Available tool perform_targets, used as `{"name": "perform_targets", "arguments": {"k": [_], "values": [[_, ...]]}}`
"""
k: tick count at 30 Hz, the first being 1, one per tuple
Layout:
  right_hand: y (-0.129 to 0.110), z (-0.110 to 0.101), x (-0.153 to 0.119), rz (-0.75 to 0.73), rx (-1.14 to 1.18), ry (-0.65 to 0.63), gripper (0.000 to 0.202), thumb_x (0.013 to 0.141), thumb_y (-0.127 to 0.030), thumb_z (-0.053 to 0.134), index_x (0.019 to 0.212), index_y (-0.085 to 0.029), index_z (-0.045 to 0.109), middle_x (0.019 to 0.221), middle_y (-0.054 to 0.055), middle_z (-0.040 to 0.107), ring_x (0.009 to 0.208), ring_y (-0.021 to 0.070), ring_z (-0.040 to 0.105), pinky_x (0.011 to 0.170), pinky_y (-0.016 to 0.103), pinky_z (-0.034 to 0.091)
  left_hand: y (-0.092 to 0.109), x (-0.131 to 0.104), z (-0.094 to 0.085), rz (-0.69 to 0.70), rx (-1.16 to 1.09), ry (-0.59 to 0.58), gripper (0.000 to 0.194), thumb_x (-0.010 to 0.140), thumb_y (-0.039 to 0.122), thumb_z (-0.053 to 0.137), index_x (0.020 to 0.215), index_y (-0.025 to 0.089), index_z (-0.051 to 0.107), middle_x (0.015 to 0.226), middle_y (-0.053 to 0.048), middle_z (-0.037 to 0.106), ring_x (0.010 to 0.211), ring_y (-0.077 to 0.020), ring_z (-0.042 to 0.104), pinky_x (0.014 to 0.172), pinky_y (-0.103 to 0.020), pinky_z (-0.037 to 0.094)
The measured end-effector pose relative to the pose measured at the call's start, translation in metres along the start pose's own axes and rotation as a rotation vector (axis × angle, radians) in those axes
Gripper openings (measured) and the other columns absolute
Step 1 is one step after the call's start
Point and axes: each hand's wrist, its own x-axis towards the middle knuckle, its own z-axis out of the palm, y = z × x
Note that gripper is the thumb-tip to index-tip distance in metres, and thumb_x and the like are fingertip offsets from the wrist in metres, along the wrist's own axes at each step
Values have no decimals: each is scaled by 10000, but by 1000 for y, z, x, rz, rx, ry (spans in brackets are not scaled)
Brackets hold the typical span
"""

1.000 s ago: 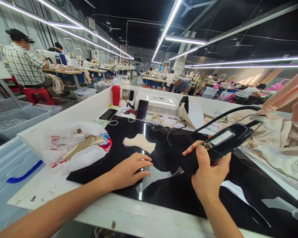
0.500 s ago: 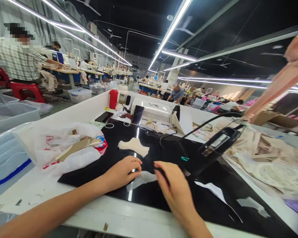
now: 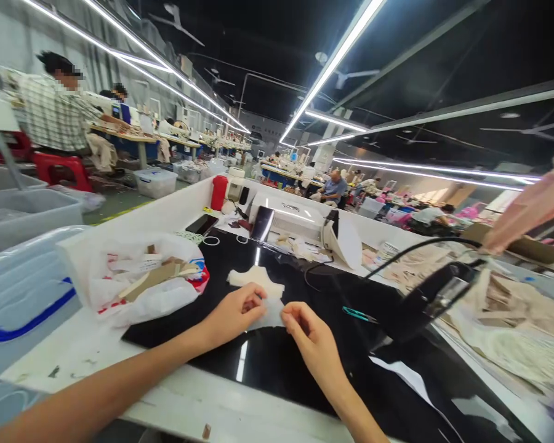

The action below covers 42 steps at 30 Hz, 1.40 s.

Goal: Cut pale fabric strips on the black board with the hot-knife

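Note:
A thin translucent white piece of material (image 3: 271, 315) stretches between my two hands, just above the glossy black tabletop. My left hand (image 3: 236, 314) is closed at its left edge, thumb and fingers together. At its right edge my right hand (image 3: 308, 329) pinches it between thumb and fingertips. Right behind it lies a cream fabric piece (image 3: 253, 278) with a raised middle and two side arms, its near edge partly covered by my left fingers. Teal thread snips (image 3: 357, 314) rest on the black surface to the right of my right hand.
A plastic bag of scraps (image 3: 152, 295) stands at left. To the right are a black device with a cable (image 3: 431, 301), a white strip (image 3: 404, 372) and piled beige fabric (image 3: 498, 320). Phones, a red container (image 3: 219, 192) and a white machine (image 3: 284, 212) line the back. Other people sit farther off.
My hands have moved away from me with the translucent piece, which now sits near the cream piece's front edge. My right fingers have closed on its edge. The camera view has shifted slightly.

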Motion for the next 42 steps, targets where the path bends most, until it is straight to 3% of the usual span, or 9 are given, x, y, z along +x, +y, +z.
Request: {"name": "perform_targets", "arguments": {"k": [4,8,13,22,26,30,35,39,42], "values": [[5,9,26,-36,2,39,294,968,-462,528,914,-218,684,805,25,674,693,180,587,630,270,450,-2,13,-6,6,51,125,294,859,304,553,1134,212,504,815,27,618,704,-136,634,675,-252,493],[9,20,59,-71,-75,85,330,983,-488,506,973,-231,713,885,46,697,755,206,597,681,300,441,3,36,-26,37,191,202,301,871,287,565,1156,207,514,869,14,629,719,-133,616,683,-252,486],[20,32,88,-122,-247,108,319,991,-440,491,964,-223,724,870,61,702,842,249,595,758,346,409,7,65,-46,70,433,194,255,884,235,592,1137,213,559,883,17,657,763,-154,625,765,-281,482],[38,46,89,-212,-486,111,243,995,-276,517,904,-219,735,812,50,707,786,244,597,722,356,351,-15,80,-38,99,857,80,292,940,149,557,1226,192,599,1059,-51,692,991,-214,662,914,-325,494],[29,49,87,-277,-516,129,215,980,-198,528,901,-196,728,913,94,713,832,261,604,747,377,385,-19,80,-38,125,1009,68,277,947,162,575,1217,193,628,1100,-70,685,1037,-232,653,924,-334,501],[2,35,57,-393,-524,90,150,976,-195,574,1049,-210,704,1128,106,707,1028,271,618,867,397,430,-12,75,-42,207,1082,79,233,945,187,585,1167,196,656,1154,-85,670,1059,-250,631,959,-381,490],[-12,-1,-24,-499,-525,-102,128,1014,-255,569,984,-268,692,908,-12,744,866,140,665,817,272,467,-10,68,-49,349,1040,56,278,993,260,494,1199,175,661,1248,-120,651,1125,-279,599,1050,-471,447],[22,-54,-85,-344,-619,9,217,1045,-259,484,1010,-267,698,897,7,750,832,150,684,810,288,502,-12,50,-46,479,1067,48,353,1023,333,414,1213,198,679,1270,-110,669,1162,-267,613,1048,-455,473],[63,-100,-107,-199,-695,148,238,1040,-294,468,1080,-226,693,1006,80,748,915,213,697,823,346,533,-8,36,-34,513,1081,19,375,1034,335,380,1183,204,698,1243,-96,697,1126,-253,646,1024,-439,499]]}}
